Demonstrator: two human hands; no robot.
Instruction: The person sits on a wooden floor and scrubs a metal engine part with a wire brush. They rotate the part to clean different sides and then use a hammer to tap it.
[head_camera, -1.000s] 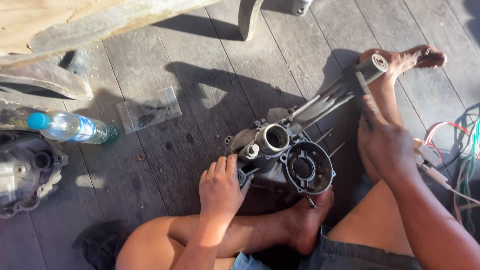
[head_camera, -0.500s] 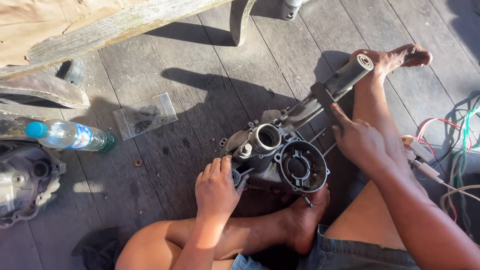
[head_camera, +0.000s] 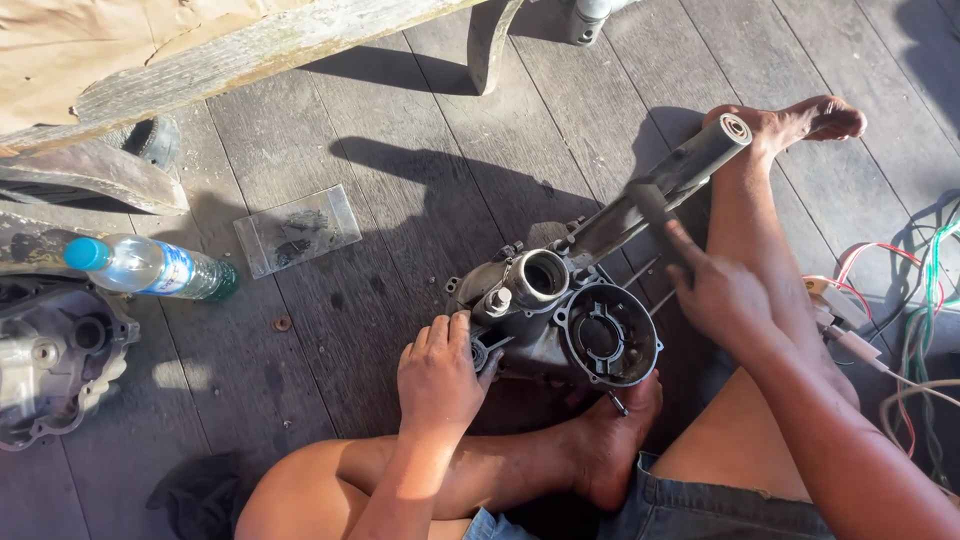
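Note:
A grey metal engine case (head_camera: 560, 320) lies on the wooden floor between my bare legs, with a round opening facing up. A long grey tube (head_camera: 690, 165) sticks out of it toward my right foot (head_camera: 800, 120). My left hand (head_camera: 438, 375) grips the case's left edge. My right hand (head_camera: 722, 295) is closed on a dark tool (head_camera: 652, 208), index finger stretched along it, and the tool's end sits against the tube. My left foot (head_camera: 610, 440) presses against the case's near side.
A plastic bottle (head_camera: 150, 268) with a blue cap and a clear bag (head_camera: 297, 230) of small parts lie on the boards at left. Another engine cover (head_camera: 55, 360) sits at the far left. Coloured wires (head_camera: 920, 300) trail at right. A wooden beam (head_camera: 250, 50) crosses the top.
My right hand and the dark tool have moved left and down along the tube, closer to the case. My left hand has stayed on the case's edge.

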